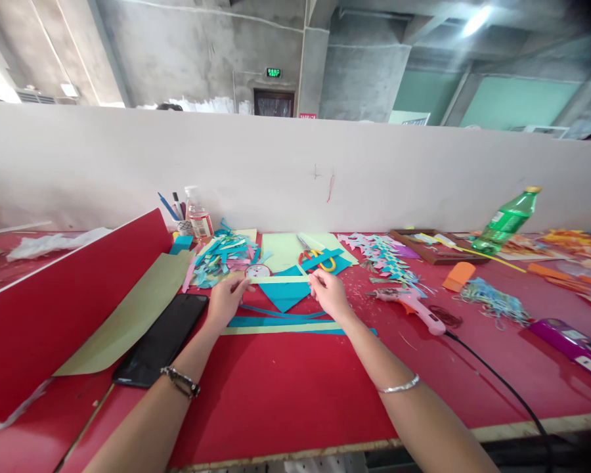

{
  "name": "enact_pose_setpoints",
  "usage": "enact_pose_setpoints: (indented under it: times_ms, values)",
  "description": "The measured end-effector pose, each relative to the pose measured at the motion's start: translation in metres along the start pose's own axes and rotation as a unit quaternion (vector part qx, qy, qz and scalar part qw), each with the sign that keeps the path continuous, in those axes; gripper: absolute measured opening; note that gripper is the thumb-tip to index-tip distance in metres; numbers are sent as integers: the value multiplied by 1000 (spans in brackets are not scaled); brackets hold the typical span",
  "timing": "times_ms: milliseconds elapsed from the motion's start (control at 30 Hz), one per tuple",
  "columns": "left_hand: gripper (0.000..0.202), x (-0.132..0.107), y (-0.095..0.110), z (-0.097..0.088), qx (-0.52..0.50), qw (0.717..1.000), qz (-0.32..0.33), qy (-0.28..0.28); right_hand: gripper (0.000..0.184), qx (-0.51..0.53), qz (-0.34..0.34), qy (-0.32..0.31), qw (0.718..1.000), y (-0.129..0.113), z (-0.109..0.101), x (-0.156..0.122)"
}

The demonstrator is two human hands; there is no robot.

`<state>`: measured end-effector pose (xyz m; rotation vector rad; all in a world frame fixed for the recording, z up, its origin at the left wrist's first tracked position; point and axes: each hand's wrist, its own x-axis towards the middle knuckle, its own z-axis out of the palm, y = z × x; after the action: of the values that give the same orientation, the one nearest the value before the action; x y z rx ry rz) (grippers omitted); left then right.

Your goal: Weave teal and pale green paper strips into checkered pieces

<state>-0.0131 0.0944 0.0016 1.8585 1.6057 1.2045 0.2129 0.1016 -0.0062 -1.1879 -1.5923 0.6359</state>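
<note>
So there's a red tabletop [276,401] up front, with the person's forearms reaching in over it, a dark bracelet [180,382] on the left wrist and a silver bangle [400,385] on the right. A black phone [165,338] lies to the left, and some teal and pale green strips [285,325] lie flat just in front of the hands.

The left hand [226,299] and right hand [329,295] each have an end of a narrow pale green strip [278,280] pinched between closed fingertips. It's pretty much straight and level, in front of a teal sheet [282,299].

A pink glue gun [416,307] sits right of the right hand, cord trailing toward the near edge. Scissors [331,264] lie just past the strip, partly under a teal piece. Shredded paper [224,256] is heaped left of them, fringed paper [384,259] to the right.

Further back: a clear bottle [198,215], a tilted green bottle [505,223], then a white partition [256,164].
</note>
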Motion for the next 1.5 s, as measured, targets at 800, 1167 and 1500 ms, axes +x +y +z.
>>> enact_pose_setpoints:
  times_ms: [800,1167,1500]
  values:
    - [33,1,-15,1,177,982,-70,7,29,-373,21,-58,926,25,-6,-1]
    - [47,-1,-12,3,177,981,-68,35,24,-254,-8,29,967,10,-13,3]
    - [29,-15,16,21,-5,995,92,-35,35,222,111,-69,966,-17,4,-4]
